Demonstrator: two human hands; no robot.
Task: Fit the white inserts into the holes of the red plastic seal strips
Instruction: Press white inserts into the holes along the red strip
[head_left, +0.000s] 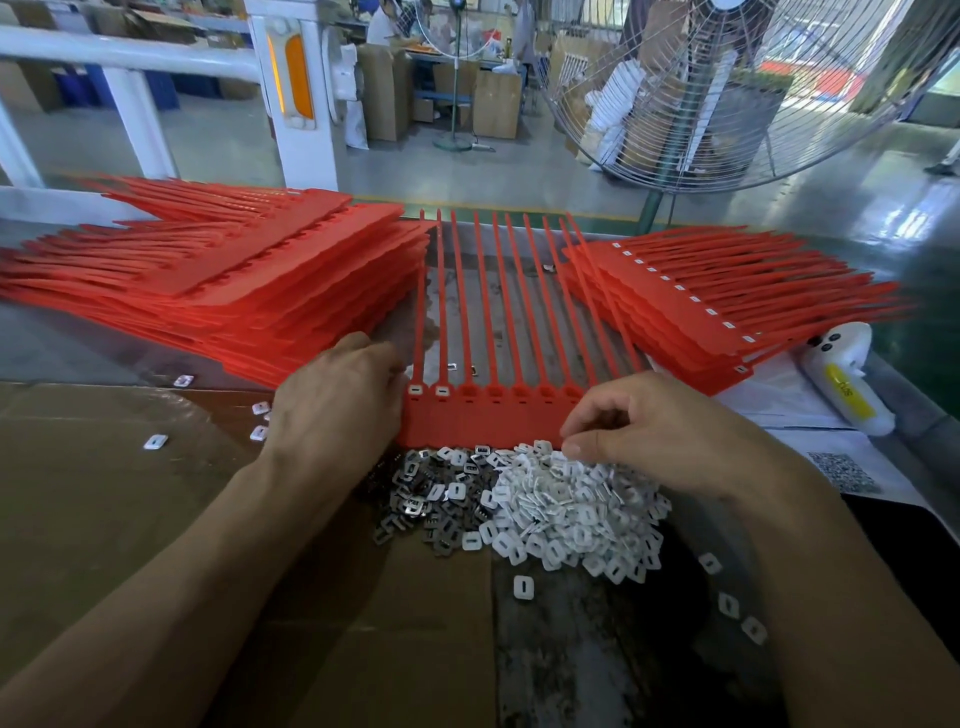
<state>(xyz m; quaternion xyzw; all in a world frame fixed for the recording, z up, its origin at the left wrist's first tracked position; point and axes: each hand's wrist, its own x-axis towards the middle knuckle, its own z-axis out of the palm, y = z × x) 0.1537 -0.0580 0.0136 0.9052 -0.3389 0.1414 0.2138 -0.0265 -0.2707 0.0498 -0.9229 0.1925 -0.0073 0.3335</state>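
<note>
Fitting white inserts (561, 514) into a red seal strip (483, 415) on the bench.
Left hand (332, 410) rests flat at the strip's left end; right hand (660, 431) pinches over the pile, hold unclear.

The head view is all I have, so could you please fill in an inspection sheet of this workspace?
Surface: bench with worn dark top, flattened cardboard over its left part.
Job's things: red seal sheet in work, white inserts in its two leftmost holes; the visible holes further right look unfilled; white insert pile; metal clip pile; unfilled stack left; filled stack right.
Clutter: stray inserts on cardboard; white handheld device; QR-code paper.
Grips: left hand rests at sheet's left edge; right hand pinches at the insert pile.
Cables: nothing seen.
Surroundings: large floor fan, cardboard boxes, a person far back.
</note>
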